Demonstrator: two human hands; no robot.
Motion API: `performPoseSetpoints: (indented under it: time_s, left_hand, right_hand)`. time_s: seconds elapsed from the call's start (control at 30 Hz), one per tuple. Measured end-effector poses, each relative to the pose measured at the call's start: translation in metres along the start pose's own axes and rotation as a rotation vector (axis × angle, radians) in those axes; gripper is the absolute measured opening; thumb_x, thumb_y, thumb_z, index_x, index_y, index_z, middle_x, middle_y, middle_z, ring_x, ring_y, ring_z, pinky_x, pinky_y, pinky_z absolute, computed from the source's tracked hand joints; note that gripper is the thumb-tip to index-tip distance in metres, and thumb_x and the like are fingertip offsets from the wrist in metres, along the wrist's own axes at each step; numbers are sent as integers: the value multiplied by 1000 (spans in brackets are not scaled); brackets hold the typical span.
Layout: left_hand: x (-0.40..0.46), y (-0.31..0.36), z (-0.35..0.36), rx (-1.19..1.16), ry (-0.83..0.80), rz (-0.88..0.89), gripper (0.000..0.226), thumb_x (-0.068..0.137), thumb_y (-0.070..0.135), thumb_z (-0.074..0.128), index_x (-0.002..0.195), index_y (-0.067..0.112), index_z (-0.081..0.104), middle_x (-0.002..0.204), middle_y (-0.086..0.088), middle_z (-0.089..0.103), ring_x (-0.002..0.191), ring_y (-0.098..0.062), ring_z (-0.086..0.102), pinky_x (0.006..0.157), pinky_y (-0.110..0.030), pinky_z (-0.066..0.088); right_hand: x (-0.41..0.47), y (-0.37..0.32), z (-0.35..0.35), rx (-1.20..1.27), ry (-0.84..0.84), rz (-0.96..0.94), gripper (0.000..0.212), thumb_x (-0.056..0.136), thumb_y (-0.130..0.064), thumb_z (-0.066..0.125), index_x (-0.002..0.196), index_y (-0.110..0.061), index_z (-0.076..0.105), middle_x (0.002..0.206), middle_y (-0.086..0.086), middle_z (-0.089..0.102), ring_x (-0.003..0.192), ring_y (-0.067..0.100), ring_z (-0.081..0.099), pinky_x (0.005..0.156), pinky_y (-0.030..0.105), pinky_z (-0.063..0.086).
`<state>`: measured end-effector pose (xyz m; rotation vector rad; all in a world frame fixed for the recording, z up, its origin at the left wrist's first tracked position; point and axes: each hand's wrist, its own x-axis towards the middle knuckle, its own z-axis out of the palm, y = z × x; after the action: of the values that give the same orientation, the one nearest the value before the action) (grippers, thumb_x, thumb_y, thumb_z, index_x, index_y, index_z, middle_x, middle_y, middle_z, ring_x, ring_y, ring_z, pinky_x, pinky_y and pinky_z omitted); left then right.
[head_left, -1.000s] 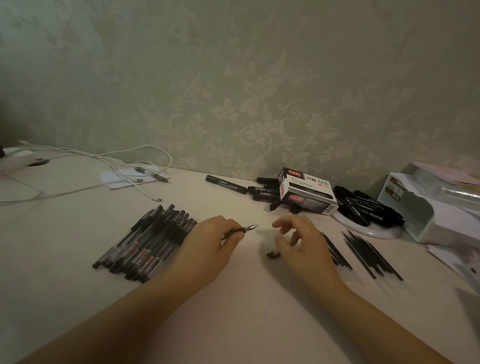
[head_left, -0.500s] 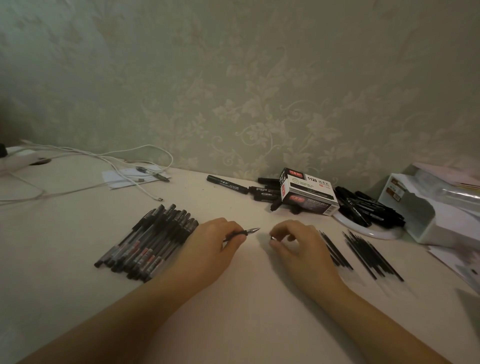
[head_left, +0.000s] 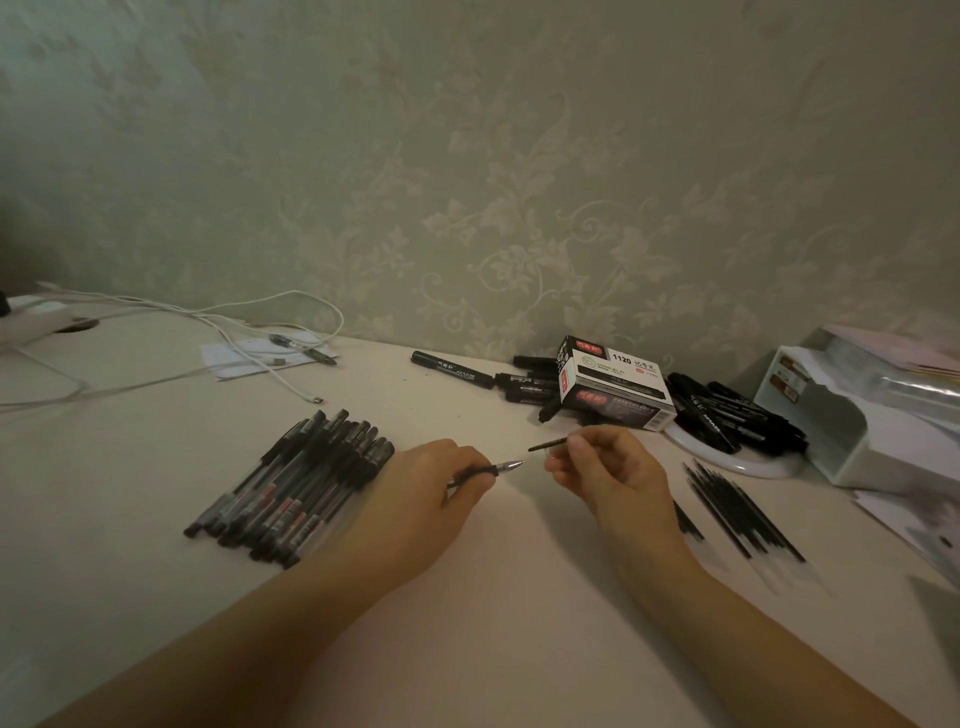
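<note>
My left hand (head_left: 415, 501) grips a black pen (head_left: 491, 470) with its metal tip bare and pointing right. My right hand (head_left: 610, 475) pinches a small black pen cap (head_left: 548, 445) between thumb and fingertips, lifted just above and right of the pen's tip. Cap and tip are a short gap apart. A pile of several capped gel pens (head_left: 296, 488) lies left of my left hand. Several thin black refills (head_left: 737, 514) lie to the right of my right wrist.
A marker box (head_left: 613, 384) stands by the wall with loose black markers (head_left: 452, 370) around it. More markers fill a white dish (head_left: 727, 457). A white organiser (head_left: 852, 415) stands at the right. White cables (head_left: 249, 338) and a paper slip lie far left.
My right hand picked the small black cap up off the table and raised it toward the pen's tip. My left hand has kept its hold on the pen, nearly still.
</note>
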<state>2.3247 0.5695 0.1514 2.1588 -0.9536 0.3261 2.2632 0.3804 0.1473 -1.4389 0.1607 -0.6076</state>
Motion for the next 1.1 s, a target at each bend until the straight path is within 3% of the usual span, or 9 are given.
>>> performPoseSetpoints:
  time_s: [0.2, 0.47, 0.67, 0.9, 1.1]
  left_hand:
    - [0, 5, 0, -19, -32, 24, 22, 96, 34, 53, 108, 24, 69, 91, 7, 64, 85, -5, 57, 80, -28, 47]
    - [0, 7, 0, -69, -24, -26, 16, 93, 33, 57, 102, 25, 68, 87, 11, 65, 81, -3, 59, 74, -21, 48]
    - [0, 8, 1, -4, -31, -8, 19, 95, 30, 56, 102, 19, 69, 88, 3, 65, 81, -11, 57, 75, -29, 46]
    - [2, 11, 1, 62, -56, 8, 20, 96, 29, 53, 90, 17, 68, 78, 3, 57, 71, -11, 49, 58, -17, 31]
    - [4, 12, 3, 51, -70, -2, 22, 96, 28, 54, 79, 16, 63, 74, 1, 59, 69, -13, 50, 60, -25, 32]
  right_hand:
    - [-3, -1, 4, -54, -125, 15, 5, 93, -7, 63, 98, -7, 66, 84, 10, 75, 80, 21, 74, 69, 19, 56]
    - [-3, 0, 6, -173, -244, 69, 3, 90, -15, 68, 93, -14, 70, 84, 7, 77, 77, 16, 73, 66, 18, 54]
    - [-1, 2, 5, -203, -265, 74, 6, 87, -13, 72, 91, -9, 71, 77, 9, 76, 68, 13, 71, 63, 15, 52]
    - [2, 3, 3, -204, -274, 83, 6, 85, -14, 73, 88, -10, 72, 75, 9, 76, 66, 12, 71, 64, 16, 52]
    - [4, 3, 3, -209, -278, 87, 8, 85, -15, 73, 91, -9, 72, 75, 9, 76, 66, 13, 71, 64, 17, 54]
